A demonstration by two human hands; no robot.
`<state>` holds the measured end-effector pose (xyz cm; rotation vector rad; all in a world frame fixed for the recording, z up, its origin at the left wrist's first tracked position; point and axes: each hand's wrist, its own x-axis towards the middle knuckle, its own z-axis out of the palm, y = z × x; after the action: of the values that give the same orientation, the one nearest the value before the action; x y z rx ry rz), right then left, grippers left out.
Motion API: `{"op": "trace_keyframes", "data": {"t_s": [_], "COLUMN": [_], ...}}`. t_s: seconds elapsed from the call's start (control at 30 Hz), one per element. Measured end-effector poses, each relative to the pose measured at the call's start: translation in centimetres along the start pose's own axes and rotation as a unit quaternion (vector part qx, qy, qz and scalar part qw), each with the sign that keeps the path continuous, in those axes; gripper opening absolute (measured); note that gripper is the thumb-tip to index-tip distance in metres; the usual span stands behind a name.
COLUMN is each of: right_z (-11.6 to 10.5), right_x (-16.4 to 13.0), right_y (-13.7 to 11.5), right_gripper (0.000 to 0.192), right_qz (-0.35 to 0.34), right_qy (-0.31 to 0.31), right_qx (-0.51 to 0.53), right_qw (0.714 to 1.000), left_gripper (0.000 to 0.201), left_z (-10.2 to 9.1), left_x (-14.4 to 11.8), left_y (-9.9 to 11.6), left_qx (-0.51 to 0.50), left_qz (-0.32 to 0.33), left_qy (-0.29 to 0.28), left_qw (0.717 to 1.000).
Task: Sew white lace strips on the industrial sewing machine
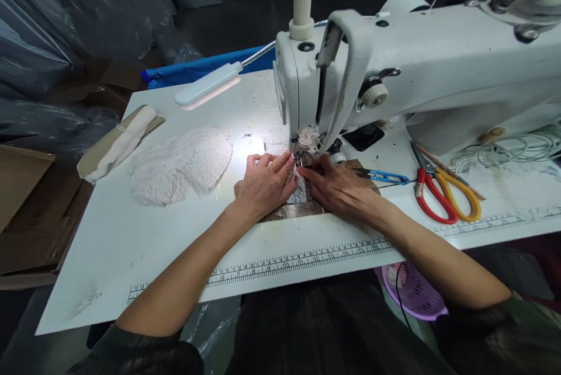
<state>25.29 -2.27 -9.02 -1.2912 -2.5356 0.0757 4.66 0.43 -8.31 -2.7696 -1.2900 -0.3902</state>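
A strip of white lace (298, 189) lies beneath the needle area of a white sewing machine (287, 83). My left hand (265, 182) presses on the lace from the left, its fingers together near the presser foot (302, 159). From the right, my right hand (335, 185) grips the lace edge beside the foot, thumb and fingers closed. Brown tape (298, 210) covers the table under both hands. A small pale fabric rose (307, 136) sits on the machine just above the foot. The needle tip is hidden.
Lace pieces (184, 162) lie left, near a wrapped white roll on card (125, 141). A lit lamp (210, 84) hangs over the table. Right are blue thread snips (388, 176) and red-and-yellow scissors (447, 194). A printed ruler (280, 267) runs along the front; a purple basket (416, 293) is below.
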Motion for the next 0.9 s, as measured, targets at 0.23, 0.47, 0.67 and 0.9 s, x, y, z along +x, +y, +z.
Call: {"op": "trace_keyframes", "data": {"t_s": [0.23,0.47,0.67,0.9], "right_z": [-3.3,-7.0,-9.0,-11.4], "right_x": [-1.8,-8.4,-11.9,-9.8], "right_y": [2.2,6.1,12.6,17.1], "right_gripper": [0.036,0.02,0.028,0.052], "right_qz": [0.018,0.099,0.382,0.488], "right_qy": [0.042,0.287,0.592,0.586], "right_qx": [0.143,0.167,0.126,0.111], "right_qw": [0.989,0.938,0.698,0.638], "left_gripper": [0.017,0.028,0.046,0.052], "left_z": [-0.5,-0.6,-0.2,2.6], "left_x": [-0.5,0.9,9.4,17.9], "left_y": [0.1,5.8,13.9,21.9], "left_qx": [-0.001,-0.066,-0.061,-0.165], "left_qz": [0.061,0.366,0.402,0.277], "left_qy": [0.207,0.189,0.188,0.108], "left_qw": [0.977,0.909,0.894,0.94]}}
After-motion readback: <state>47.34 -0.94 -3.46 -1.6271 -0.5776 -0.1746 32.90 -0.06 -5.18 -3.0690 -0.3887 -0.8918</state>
